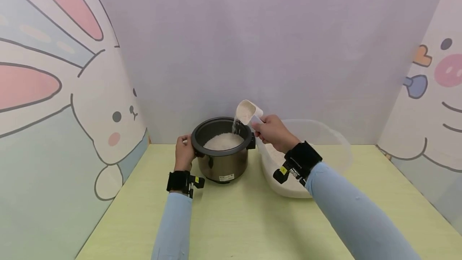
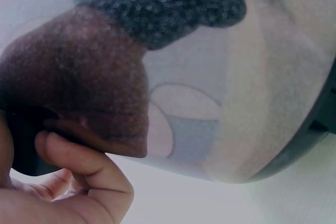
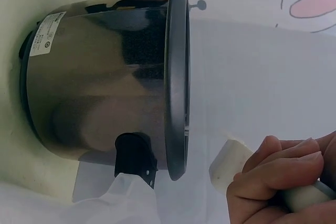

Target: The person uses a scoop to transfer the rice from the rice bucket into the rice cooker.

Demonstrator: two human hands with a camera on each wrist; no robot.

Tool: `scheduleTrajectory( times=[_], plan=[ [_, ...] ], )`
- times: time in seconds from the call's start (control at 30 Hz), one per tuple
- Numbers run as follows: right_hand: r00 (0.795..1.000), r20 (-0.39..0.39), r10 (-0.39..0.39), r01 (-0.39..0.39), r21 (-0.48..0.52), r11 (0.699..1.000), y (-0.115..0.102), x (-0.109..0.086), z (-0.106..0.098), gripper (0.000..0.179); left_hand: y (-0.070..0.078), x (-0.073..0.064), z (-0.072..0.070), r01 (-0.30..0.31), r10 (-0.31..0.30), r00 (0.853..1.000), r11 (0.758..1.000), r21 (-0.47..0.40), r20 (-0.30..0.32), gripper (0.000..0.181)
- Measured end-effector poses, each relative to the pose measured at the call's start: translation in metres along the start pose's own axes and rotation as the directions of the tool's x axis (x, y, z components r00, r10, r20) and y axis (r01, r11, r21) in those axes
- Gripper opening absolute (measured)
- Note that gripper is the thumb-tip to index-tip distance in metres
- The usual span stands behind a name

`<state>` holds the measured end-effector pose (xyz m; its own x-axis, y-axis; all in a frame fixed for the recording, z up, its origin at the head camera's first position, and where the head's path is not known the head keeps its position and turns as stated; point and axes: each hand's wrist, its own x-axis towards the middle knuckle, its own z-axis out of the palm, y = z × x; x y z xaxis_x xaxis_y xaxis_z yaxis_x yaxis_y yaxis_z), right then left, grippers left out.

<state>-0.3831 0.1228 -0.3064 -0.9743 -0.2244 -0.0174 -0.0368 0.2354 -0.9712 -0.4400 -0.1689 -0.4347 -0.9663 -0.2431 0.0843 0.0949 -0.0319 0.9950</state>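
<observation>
A brown metallic rice cooker (image 1: 223, 166) stands lidless at the back of the table, with white rice (image 1: 223, 142) inside. My left hand (image 1: 184, 154) grips its left side handle; in the left wrist view, curled fingers (image 2: 79, 156) hold the black handle (image 2: 31, 153). Above the pot's right rim, my right hand (image 1: 276, 133) holds a white measuring scoop (image 1: 248, 112) by its handle. The scoop is tilted toward the pot, and grains fall from its lip inside. In the right wrist view the scoop (image 3: 227, 167) appears partly hidden behind fingers.
Right of the cooker stands a large translucent tub (image 1: 343, 147) holding more rice, its near left side under my right forearm. A pale cloth wall (image 1: 231, 51) rises close behind. Cartoon-printed panels (image 1: 95, 111) flank the yellow-green table (image 1: 231, 224).
</observation>
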Motion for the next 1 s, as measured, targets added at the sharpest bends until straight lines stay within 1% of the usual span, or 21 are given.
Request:
scheduleTrajectory(
  times=[0.2, 0.4, 0.57, 0.7, 0.83, 1.0],
  plan=[
    [1.000, 0.009, -0.020, 0.021, -0.034, 0.999, 0.001, 0.001, 0.005, 0.033, 0.000, -0.001, 0.000, -0.006, 0.006, 1.000, 1.000, 0.010, -0.001, 0.044],
    [0.999, 0.024, -0.036, 0.037, -0.053, 0.998, 0.004, 0.001, 0.008, 0.030, 0.001, -0.001, 0.001, 0.005, -0.005, 1.000, 1.000, 0.010, -0.002, 0.043],
    [0.998, 0.006, -0.055, 0.056, -0.098, 0.994, 0.006, 0.002, 0.012, 0.026, 0.002, -0.001, 0.001, -0.004, 0.004, 1.000, 1.000, 0.015, -0.007, 0.043],
    [0.998, -0.010, -0.063, 0.061, -0.126, 0.990, 0.007, 0.005, 0.015, 0.028, 0.002, -0.001, 0.000, -0.011, 0.011, 1.000, 1.000, 0.019, -0.012, 0.043],
    [0.997, -0.020, -0.075, 0.071, -0.159, 0.985, 0.010, 0.005, 0.018, 0.026, 0.001, 0.001, 0.000, 0.001, 0.000, 1.000, 1.000, 0.026, -0.016, 0.040],
    [0.994, -0.024, -0.102, 0.095, -0.202, 0.975, 0.015, 0.006, 0.019, 0.021, -0.001, 0.003, -0.001, 0.003, -0.003, 1.000, 0.999, 0.033, -0.016, 0.042]
  ],
)
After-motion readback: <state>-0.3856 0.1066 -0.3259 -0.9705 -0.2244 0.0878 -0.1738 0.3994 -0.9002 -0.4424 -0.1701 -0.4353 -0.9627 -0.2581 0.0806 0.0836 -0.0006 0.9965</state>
